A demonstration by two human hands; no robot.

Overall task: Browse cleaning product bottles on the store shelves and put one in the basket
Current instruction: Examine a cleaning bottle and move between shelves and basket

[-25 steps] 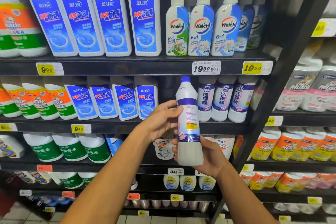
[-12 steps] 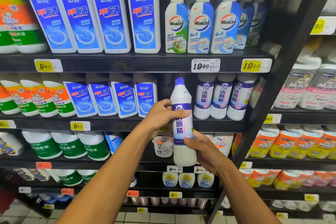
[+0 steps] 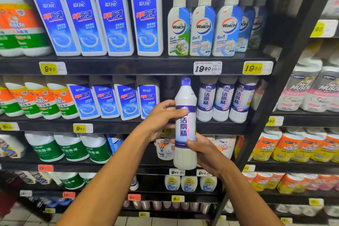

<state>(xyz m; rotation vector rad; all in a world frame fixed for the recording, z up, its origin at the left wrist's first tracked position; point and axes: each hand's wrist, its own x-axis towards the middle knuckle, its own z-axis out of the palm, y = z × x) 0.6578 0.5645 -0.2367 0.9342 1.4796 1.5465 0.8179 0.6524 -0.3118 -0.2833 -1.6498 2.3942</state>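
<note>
I hold a white toilet-cleaner bottle [image 3: 185, 126] with a purple cap and a purple-and-white label upright in front of the middle shelf. My left hand [image 3: 161, 117] grips its upper body from the left, thumb across the label's top. My right hand [image 3: 203, 150] grips the lower part from the right, thumb on the label's bottom edge. The front label with large characters faces me. Three matching bottles [image 3: 222, 101] stand on the shelf just behind it. No basket is in view.
Black shelves [image 3: 128, 68] carry blue-labelled cleaner bottles [image 3: 111, 24], Walch washing-machine cleaners [image 3: 202, 27] and orange-green Mr Muscle bottles [image 3: 42, 101]. A black upright [image 3: 286, 79] divides this bay from another shelf unit on the right. Yellow price tags line the shelf edges.
The bottle has been turned in my hands, from its back label to its front label. My left thumb now lies across the label top and both hands wrap it more closely.
</note>
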